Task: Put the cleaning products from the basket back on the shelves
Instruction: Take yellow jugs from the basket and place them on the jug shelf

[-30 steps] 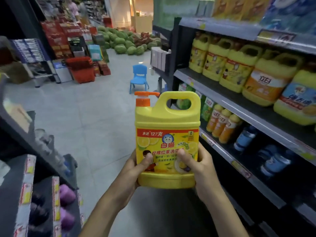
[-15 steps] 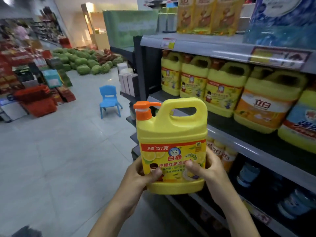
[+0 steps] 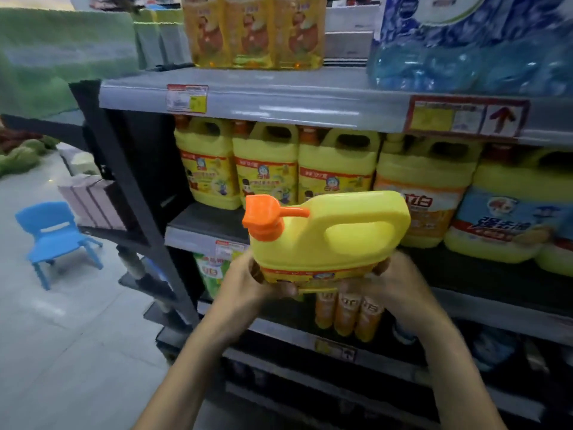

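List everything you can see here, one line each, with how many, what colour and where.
Yellow plastic jug with orange pump cap: one, yellow, centre, before the middle shelf.
Matching yellow jugs: three, yellow, middle shelf, left.
Orange-labelled jug: one, yellow, middle shelf, behind the held jug.
Blue-labelled jug: one, yellow, middle shelf, right.
Refill pouches: three, yellow, upper shelf.
Plastic-wrapped pack: one, blue, upper shelf, right.
Small bottles: three, orange, lower shelf.
Plastic chair: one, blue, floor, left.
Left hand: one, gripping the jug's base, left side.
Right hand: one, gripping the jug's base, right side.
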Demonstrator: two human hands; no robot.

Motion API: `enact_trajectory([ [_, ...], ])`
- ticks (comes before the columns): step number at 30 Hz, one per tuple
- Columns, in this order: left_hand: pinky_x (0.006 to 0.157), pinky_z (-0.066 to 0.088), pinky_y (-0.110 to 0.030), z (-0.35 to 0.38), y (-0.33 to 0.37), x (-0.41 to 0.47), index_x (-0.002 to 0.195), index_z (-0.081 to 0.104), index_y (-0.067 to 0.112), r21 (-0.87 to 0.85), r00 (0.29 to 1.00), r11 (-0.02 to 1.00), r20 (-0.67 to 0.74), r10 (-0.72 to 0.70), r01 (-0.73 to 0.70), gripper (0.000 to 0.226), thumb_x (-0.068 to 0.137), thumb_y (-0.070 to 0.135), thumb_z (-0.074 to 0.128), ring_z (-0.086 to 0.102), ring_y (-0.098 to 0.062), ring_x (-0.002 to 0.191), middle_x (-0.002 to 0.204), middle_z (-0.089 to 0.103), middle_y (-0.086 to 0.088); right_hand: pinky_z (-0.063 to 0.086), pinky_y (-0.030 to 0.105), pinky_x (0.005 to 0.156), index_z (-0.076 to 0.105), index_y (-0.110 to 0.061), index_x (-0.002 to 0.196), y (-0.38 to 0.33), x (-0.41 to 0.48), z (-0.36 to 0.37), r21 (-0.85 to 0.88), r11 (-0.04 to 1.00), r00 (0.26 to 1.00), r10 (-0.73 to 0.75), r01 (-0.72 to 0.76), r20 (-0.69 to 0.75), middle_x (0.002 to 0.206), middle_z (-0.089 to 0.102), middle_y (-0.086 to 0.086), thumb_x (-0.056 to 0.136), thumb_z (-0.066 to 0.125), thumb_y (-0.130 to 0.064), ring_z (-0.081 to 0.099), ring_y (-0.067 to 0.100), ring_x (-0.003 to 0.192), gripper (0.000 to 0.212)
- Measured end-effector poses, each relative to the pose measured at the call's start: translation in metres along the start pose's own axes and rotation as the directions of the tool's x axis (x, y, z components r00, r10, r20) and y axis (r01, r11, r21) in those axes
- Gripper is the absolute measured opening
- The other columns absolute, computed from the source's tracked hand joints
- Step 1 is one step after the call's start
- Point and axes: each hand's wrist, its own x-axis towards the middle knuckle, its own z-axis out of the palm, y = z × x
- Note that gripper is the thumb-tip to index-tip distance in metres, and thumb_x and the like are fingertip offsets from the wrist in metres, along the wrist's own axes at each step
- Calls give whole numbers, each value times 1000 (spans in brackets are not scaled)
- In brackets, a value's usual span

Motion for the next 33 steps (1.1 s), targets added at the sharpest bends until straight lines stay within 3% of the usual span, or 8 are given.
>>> enact_trajectory([
  [3, 69, 52, -21, -13, 1, 47, 96, 71, 14, 63, 997, 998, 83, 4, -9, 44, 57, 20, 89, 70, -2, 84, 88, 77, 9, 54, 15, 71, 65, -32, 97, -3, 23, 4, 10, 1000, 994, -26, 27, -109, 95, 71, -16, 65, 88, 2, 67, -13, 83, 52],
  [5, 71, 52, -16, -19, 0, 73, 103, 69, 17, 54, 990, 998, 139, -20, 13, 42, 66, 11, 89, 69, 3, 85, 88, 77, 16, 51, 7, 67, 60, -32, 105, -2, 40, 9, -14, 999, 980, -42, 40, -194, 101, 68, -15, 67, 85, 6, 64, -18, 82, 60],
  [10, 100, 53, -41, -20, -9, 126, 127, 58, 12, 27, 970, 1000, 243, 3, -10, 73, 62, 14, 91, 64, -15, 115, 124, 69, -4, 56, 22, 82, 63, -34, 110, 13, 64, 9, -79, 996, 953, -69, 48, -296, 103, 75, -16, 56, 95, -15, 68, -2, 102, 66],
  [15, 99, 53, -39, -14, -31, 148, 130, 55, 25, -39, 939, 999, 343, 34, -21, 82, 58, 43, 91, 62, -12, 120, 126, 69, 6, 54, 17, 86, 55, -20, 132, 31, 82, 6, -114, 993, 949, -44, 8, -314, 126, 67, -3, 63, 93, -13, 64, -4, 109, 79],
  [18, 97, 54, -35, -13, -44, 157, 132, 51, 27, -54, 931, 999, 364, 15, 5, 71, 72, 28, 87, 63, -9, 119, 124, 69, 13, 52, 11, 84, 49, -17, 142, 35, 89, 10, -104, 994, 951, -18, -15, -310, 128, 63, -10, 74, 83, -4, 62, -11, 107, 77],
  [25, 107, 47, -45, -4, -56, 162, 147, 33, 25, -70, 917, 997, 396, 41, -15, 79, 84, 29, 78, 55, -14, 129, 139, 58, 7, 51, 38, 102, 23, -33, 154, 52, 83, 30, -208, 976, 933, -21, -58, -358, 139, 58, -9, 78, 77, -44, 57, 7, 126, 94],
  [30, 98, 48, -19, -4, -62, 156, 140, 26, 48, 95, 922, 991, 384, 48, -91, 86, 73, 49, 80, 53, 1, 126, 137, 53, 19, 54, 35, 98, 27, -36, 151, 60, 86, 29, -241, 966, 928, 0, -97, -373, 131, 61, -14, 81, 79, -22, 59, 2, 119, 88],
  [33, 88, 44, -12, -3, -67, 156, 149, 22, 34, 202, 930, 970, 364, 53, -135, 85, 84, 30, 77, 52, -2, 119, 131, 51, 19, 50, 15, 88, 34, -39, 145, 63, 86, 27, -291, 949, 926, 4, -123, -378, 129, 61, -18, 80, 80, -18, 59, -6, 113, 82],
])
